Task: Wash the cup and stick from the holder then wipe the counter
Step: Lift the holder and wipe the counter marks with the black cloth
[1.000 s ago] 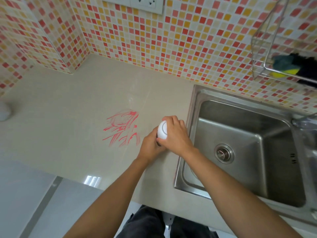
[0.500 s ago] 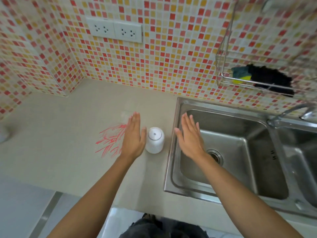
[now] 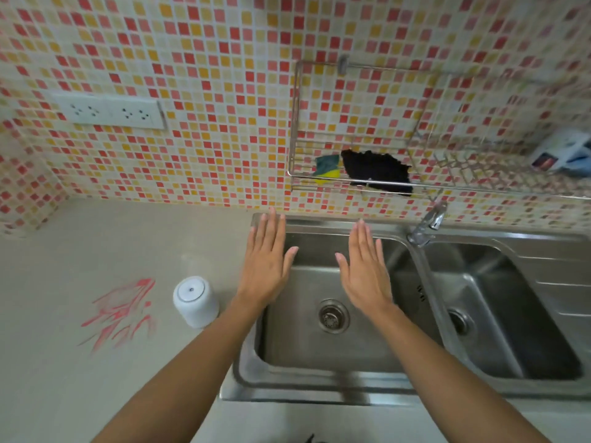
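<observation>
Red scribbles [image 3: 121,314] lay at the far left of the surface [image 3: 80,244], not yet wiped. At their 3 o'clock stood the cup [image 3: 195,300]. It was white, smooth and rounded, mouth down, just beside the sink [image 3: 243,372] and at 8 o'clock from your left hand [image 3: 267,266]. Nothing touched it. No stick could be made out.

Your left hand hovered flat over the sink's left rim and your right hand [image 3: 364,273] over the basin. Each grip was apart, with straight fingers holding nothing.

You seemed to be between steps, probably heading for cleaning gear. To do it well, reach to 12 o'clock for the sponge [image 3: 327,166] or the black cloth [image 3: 377,171] in the wire rack [image 3: 295,123]. Lift it over the front wire rather than dragging it. Use the right hand for the tap [image 3: 428,225] at its 1 o'clock. The glossy cup would likely be slippery when wet, so wrap your fingers well round it.
</observation>
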A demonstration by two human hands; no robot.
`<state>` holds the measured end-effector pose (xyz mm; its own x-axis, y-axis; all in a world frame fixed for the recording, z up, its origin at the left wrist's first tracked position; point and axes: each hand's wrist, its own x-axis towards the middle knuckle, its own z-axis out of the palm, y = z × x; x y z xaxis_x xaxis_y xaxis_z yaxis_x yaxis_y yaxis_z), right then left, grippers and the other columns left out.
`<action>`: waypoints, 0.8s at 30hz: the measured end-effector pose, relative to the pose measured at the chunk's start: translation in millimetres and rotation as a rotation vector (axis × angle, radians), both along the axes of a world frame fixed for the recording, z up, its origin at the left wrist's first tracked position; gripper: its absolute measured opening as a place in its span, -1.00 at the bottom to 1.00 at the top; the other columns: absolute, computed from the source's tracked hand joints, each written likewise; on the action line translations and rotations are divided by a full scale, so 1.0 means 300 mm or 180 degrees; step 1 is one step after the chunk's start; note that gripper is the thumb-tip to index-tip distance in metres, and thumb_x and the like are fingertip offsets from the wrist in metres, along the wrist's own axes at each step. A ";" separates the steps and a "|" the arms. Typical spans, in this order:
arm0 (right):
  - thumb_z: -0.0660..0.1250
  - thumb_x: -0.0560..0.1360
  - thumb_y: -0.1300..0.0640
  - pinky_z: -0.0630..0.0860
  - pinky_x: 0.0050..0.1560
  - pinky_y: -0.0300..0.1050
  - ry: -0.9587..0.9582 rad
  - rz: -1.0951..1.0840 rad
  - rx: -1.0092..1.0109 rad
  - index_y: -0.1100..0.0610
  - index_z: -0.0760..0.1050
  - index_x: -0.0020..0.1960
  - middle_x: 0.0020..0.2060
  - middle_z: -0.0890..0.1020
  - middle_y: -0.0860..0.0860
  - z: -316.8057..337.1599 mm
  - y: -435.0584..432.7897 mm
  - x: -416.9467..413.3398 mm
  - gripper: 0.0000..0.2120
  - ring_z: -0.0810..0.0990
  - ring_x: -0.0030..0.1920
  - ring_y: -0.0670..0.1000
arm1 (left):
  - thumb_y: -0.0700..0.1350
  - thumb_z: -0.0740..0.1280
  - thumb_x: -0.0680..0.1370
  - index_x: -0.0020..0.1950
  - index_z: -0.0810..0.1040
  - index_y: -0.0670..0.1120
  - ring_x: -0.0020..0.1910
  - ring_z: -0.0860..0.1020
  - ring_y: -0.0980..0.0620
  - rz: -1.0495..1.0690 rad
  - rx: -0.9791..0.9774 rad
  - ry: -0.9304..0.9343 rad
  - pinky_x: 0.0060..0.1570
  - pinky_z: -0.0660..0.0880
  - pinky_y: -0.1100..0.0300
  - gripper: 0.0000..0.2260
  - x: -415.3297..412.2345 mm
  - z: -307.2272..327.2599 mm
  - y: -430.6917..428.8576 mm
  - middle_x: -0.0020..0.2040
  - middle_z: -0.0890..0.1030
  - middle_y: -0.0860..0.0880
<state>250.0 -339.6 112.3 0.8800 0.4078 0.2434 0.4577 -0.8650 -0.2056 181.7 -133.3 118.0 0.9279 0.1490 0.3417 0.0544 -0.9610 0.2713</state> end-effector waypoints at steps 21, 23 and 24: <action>0.33 0.17 -0.49 0.41 0.30 0.15 0.1550 0.0082 -0.0040 0.01 0.05 0.55 0.47 0.32 0.09 0.446 0.016 0.669 0.12 0.35 0.39 0.19 | 0.34 -0.29 0.57 0.57 -0.29 -0.10 0.56 -0.28 -0.01 0.0483 0.0685 0.0018 0.47 -0.38 0.05 -0.28 0.519 0.331 -0.170 0.58 -0.28 -0.06; 0.34 0.36 -0.31 0.46 0.25 0.03 0.1526 0.0298 -0.0335 0.08 0.12 0.55 0.44 0.37 0.10 0.454 0.018 0.682 -0.09 0.41 0.34 0.18 | 0.35 -0.30 0.56 0.57 -0.31 -0.09 0.56 -0.29 -0.01 0.0518 0.0619 0.0029 0.49 -0.36 0.03 -0.27 0.526 0.329 -0.167 0.58 -0.29 -0.05; 0.32 0.44 -0.20 0.48 0.20 -0.02 0.1444 0.0360 -0.0470 0.12 0.21 0.52 0.39 0.42 0.10 0.461 0.015 0.684 -0.23 0.45 0.31 0.17 | 0.36 -0.32 0.55 0.56 -0.32 -0.09 0.56 -0.30 -0.01 0.0529 0.0602 0.0040 0.50 -0.33 0.01 -0.27 0.529 0.328 -0.168 0.58 -0.29 -0.05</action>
<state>455.2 -335.2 250.5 0.8321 0.5083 -0.2221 0.4431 -0.8500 -0.2849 340.4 -183.6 216.5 0.9004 0.2344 0.3666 0.2181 -0.9721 0.0859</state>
